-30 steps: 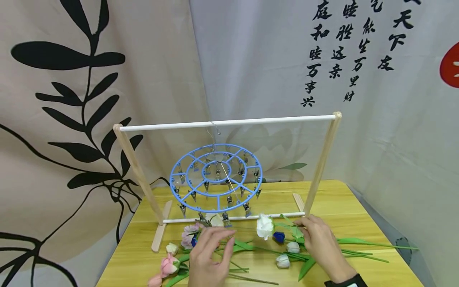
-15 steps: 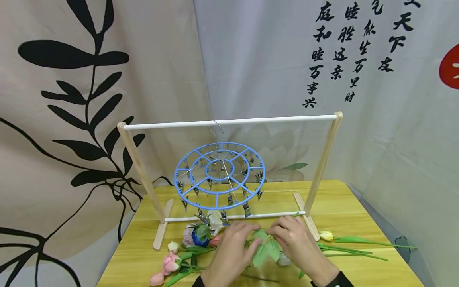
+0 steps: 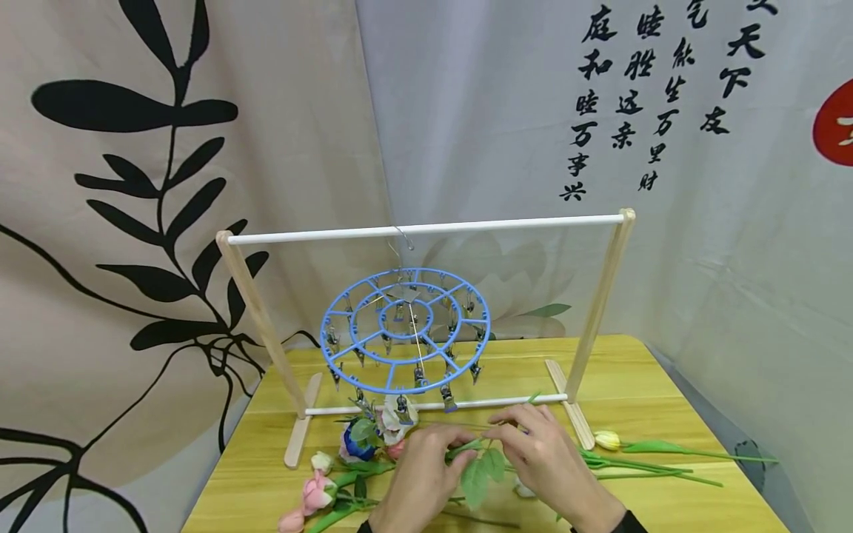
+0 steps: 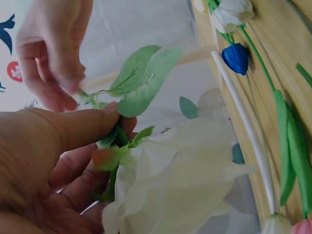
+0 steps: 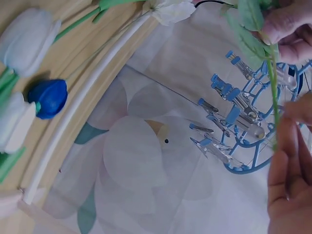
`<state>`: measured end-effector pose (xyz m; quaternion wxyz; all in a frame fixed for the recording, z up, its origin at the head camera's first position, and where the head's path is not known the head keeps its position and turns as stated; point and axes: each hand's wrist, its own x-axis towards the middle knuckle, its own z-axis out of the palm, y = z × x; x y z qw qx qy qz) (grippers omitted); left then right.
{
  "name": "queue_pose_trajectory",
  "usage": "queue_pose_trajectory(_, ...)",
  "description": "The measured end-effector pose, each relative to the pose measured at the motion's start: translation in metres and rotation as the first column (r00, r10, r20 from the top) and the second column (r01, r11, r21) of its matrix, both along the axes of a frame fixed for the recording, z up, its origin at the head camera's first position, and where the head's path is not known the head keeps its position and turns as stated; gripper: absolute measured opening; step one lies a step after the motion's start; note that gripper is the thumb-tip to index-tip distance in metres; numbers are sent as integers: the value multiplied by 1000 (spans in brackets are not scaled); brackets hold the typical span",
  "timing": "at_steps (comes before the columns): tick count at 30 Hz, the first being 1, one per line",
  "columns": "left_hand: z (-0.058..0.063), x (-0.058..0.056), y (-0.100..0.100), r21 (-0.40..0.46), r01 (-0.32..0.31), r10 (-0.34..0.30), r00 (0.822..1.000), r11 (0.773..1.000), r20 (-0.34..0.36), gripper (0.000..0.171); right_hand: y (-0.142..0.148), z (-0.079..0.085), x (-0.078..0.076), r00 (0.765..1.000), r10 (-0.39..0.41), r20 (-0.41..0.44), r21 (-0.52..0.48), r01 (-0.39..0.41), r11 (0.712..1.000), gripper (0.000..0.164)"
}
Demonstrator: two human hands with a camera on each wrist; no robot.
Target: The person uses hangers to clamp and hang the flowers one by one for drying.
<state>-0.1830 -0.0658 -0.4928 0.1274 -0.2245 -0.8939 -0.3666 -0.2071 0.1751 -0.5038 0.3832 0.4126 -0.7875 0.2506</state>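
Between thumb and fingers, my left hand (image 3: pixel 426 470) grips a white artificial rose by the stem just below its bloom. The ruffled bloom (image 4: pixel 175 180) lies beside those fingers in the left wrist view; in the head view the hand hides it. Green leaves (image 3: pixel 483 474) hang from the stem between both hands. Farther along, my right hand (image 3: pixel 549 463) pinches the thin stem (image 5: pixel 274 87) with its fingertips, seen in the right wrist view. The hands stay close together above the table, in front of the rack.
A wooden rack with a white top bar (image 3: pixel 466 226) carries a blue round clip hanger (image 3: pixel 406 389). Pink tulips (image 3: pixel 316 492), a blue flower (image 3: pixel 356 444) and a white flower (image 3: pixel 396 422) lie left. A yellow tulip (image 3: pixel 606 440) and green stems (image 3: pixel 666 470) lie right.
My right hand has moved left to meet my left hand, and the white rose has come off the table into their hold. Its leaves now hang lower; the hanger has turned slightly.
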Motion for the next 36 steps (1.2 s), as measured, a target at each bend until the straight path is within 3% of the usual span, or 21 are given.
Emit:
queue_pose_trajectory(5,-8,2,-1,40,-92,94,994,995,-48,16,1,1,7,992,72,108,-253,-42,966,13)
queue_pose_trajectory(8,-9,3,-2,62,-127,132,988,990,-84,16,2,4,9,984,35,175,-350,29,936,38)
queue_pose_trajectory(11,-9,4,-1,78,-143,151,983,987,-103,16,3,8,8,963,-26,269,-378,130,917,37)
queue_pose_trajectory(14,-8,4,0,82,-150,160,979,985,-127,18,1,12,7,941,-6,338,-397,149,906,28)
queue_pose_trajectory(20,-12,5,3,105,-117,136,972,988,-193,22,-4,20,7,891,181,416,-485,50,873,21)
queue_pose_trajectory(27,-18,5,-4,163,-67,109,958,984,-265,30,-7,25,8,879,243,411,-522,8,853,19)
queue_pose_trajectory(29,-22,5,-11,194,-38,103,936,980,-338,33,-7,26,9,875,250,414,-527,6,850,19)
queue_pose_trajectory(31,-25,4,-21,229,-18,117,897,973,-427,34,-7,26,9,873,256,416,-532,5,846,19)
queue_pose_trajectory(36,-28,-2,-42,339,0,225,747,941,-625,23,-7,26,10,876,255,409,-539,6,842,20)
